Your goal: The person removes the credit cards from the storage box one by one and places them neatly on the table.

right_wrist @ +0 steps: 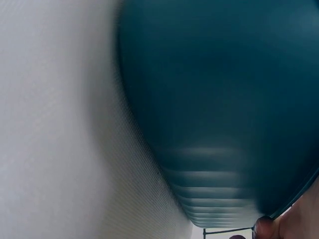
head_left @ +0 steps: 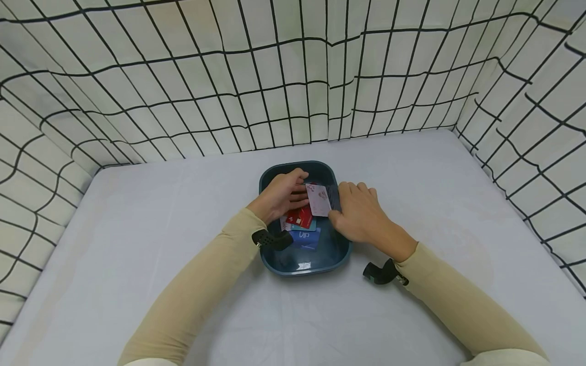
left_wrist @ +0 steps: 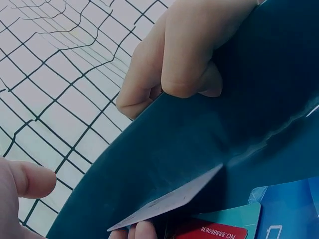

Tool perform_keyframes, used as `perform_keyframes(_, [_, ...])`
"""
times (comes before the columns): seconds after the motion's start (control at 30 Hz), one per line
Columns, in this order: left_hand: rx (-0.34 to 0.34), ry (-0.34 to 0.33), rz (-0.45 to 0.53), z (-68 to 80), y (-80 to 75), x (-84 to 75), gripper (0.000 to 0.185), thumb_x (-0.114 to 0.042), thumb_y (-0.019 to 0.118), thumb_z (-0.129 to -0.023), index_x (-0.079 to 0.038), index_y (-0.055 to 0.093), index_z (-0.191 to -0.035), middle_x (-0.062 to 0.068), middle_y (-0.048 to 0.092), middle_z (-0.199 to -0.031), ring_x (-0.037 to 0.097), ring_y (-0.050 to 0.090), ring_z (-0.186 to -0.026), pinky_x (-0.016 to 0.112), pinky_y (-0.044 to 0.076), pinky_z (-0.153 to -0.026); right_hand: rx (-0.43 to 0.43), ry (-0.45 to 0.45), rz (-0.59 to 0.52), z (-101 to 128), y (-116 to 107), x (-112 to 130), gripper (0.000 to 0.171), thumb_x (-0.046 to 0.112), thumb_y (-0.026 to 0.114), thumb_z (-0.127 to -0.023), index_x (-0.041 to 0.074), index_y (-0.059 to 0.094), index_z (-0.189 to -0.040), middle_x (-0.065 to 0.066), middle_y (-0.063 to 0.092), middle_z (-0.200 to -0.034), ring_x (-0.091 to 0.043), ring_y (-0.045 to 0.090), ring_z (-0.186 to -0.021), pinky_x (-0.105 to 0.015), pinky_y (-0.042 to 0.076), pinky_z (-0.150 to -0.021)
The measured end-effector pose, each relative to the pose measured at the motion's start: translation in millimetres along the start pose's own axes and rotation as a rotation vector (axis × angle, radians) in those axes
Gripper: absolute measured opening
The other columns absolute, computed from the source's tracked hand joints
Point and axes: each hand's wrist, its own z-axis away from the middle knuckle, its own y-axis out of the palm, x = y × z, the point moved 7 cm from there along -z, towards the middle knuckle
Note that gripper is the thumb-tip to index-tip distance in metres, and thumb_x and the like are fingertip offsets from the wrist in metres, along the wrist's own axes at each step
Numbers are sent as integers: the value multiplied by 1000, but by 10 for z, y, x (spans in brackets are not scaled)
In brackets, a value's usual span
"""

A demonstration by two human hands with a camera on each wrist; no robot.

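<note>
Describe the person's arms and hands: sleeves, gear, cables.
Left hand and right hand: ungloved. Both arms wear long tan fabric sleeves, with white fabric at the elbow end. One curved black plastic-looking wrist device per wrist. No cables visible.

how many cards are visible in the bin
5 I can make out: a tilted pale card at the left hand, a red card overlapping a teal card, a blue VIP card next to these, and a partly covered pinkish card. More may be hidden.
</note>
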Motion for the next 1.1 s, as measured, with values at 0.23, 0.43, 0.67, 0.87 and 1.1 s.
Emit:
perform_keyframes(0.23, [26, -5, -18, 0, 23, 15, 66, -34, 52, -105, -2, 28, -157, 19, 42, -157, 37, 51, -141, 49, 45, -120, 9, 7, 1, 0, 6, -6, 28, 30, 53, -92, 5, 53, -104, -9, 53, -89, -29, 43, -86, -38, 27, -74])
perform_keyframes(0.43, [49, -5, -21, 4, 42, 18, 60, -32, 49, -105, -2, 32, -154, 20, 43, -156, 38, 52, -141, 51, 46, -118, 14, 10, 0, 3, 5, -2, 29, 31, 53, -92, 5, 53, -105, -9, 53, -90, -29, 43, -87, -38, 28, -75])
perform_keyframes(0.67, [32, -14, -55, -14, 46, 32, 48, -20, 46, -108, -1, 37, -151, 21, 46, -153, 38, 54, -139, 51, 47, -117, 11, 10, 11, 8, -1, -9, 33, 32, 53, -92, 3, 53, -109, -9, 54, -93, -30, 43, -89, -39, 29, -76])
perform_keyframes(0.87, [7, -12, -92, -48, 34, 42, 43, -11, 49, -108, 0, 40, -149, 22, 50, -150, 37, 57, -136, 49, 50, -114, 2, 7, 28, 14, -13, -3, 35, 33, 54, -92, 3, 53, -109, -10, 53, -94, -30, 42, -88, -40, 29, -76])
perform_keyframes(1.1, [-2, -3, -115, -43, 19, 43, 44, -1, 55, -101, 0, 41, -143, 25, 54, -146, 33, 62, -128, 48, 52, -111, -2, 1, 40, 17, -20, 14, 32, 33, 54, -92, 4, 52, -105, -9, 51, -90, -30, 40, -86, -39, 27, -75])
